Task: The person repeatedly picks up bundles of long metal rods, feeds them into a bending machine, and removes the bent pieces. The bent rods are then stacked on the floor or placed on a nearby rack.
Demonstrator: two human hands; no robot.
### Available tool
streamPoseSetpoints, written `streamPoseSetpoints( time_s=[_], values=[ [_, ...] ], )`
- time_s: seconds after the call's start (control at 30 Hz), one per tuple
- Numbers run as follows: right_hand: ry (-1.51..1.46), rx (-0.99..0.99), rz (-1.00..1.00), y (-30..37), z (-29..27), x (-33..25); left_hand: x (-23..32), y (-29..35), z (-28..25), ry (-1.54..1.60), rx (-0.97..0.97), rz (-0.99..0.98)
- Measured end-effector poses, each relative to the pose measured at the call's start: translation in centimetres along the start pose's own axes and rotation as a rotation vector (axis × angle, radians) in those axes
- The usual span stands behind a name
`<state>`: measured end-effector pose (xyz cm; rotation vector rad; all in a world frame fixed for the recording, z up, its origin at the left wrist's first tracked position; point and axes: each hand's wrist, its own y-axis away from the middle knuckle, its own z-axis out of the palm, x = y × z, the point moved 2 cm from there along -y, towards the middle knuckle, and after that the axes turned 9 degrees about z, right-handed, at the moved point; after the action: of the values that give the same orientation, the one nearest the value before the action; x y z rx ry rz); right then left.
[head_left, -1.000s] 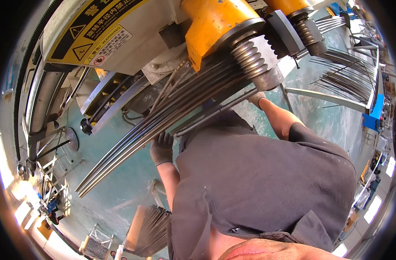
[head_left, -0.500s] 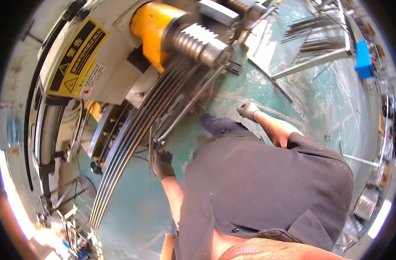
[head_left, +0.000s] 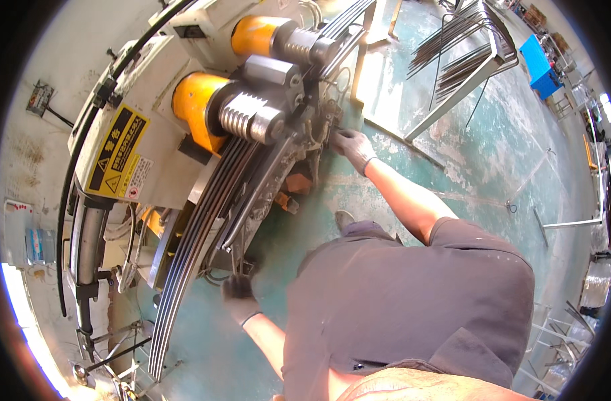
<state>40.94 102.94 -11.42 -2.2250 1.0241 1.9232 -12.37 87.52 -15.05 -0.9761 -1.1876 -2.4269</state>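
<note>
A bundle of long dark rods [head_left: 185,267] lies along the near side of the machine [head_left: 168,167], between eight and nine o'clock from the middle of the view. Its upper part runs in beneath a ribbed roller [head_left: 242,120] at eleven; its lower ends reach out free toward seven. As far as can be judged, the rods are in place on the machine and not yet taken off; any shaping done or left cannot be read, since the lens bends straight lines.

The gloved left hand [head_left: 240,301], at seven, is blurred at the foot of a thin upright bar [head_left: 236,257]; whether its grip closes on the bar cannot be told. The gloved right hand [head_left: 352,148], between one and two, has its fingers curled at a dark fitting [head_left: 333,130] on the machine's edge, seemingly touching; how tight this grip is stays hidden.

Farther out, a rack [head_left: 452,101] bearing more rods stands between one and two, with a blue bin [head_left: 541,65] at two.
</note>
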Motion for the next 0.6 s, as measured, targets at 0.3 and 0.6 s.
streamPoseSetpoints(
  time_s=[0.3, 0.6],
  values=[
    [-0.358, -0.016, -0.177, -1.1, 3.9, -12.7, 8.4, 6.6, 7.7, 0.291, -0.836, 0.278],
    [-0.647, -0.08, -0.182, -3.5, 6.4, -15.9, 20.1, 14.6, 15.6, -0.853, -0.015, 1.436]
  ],
)
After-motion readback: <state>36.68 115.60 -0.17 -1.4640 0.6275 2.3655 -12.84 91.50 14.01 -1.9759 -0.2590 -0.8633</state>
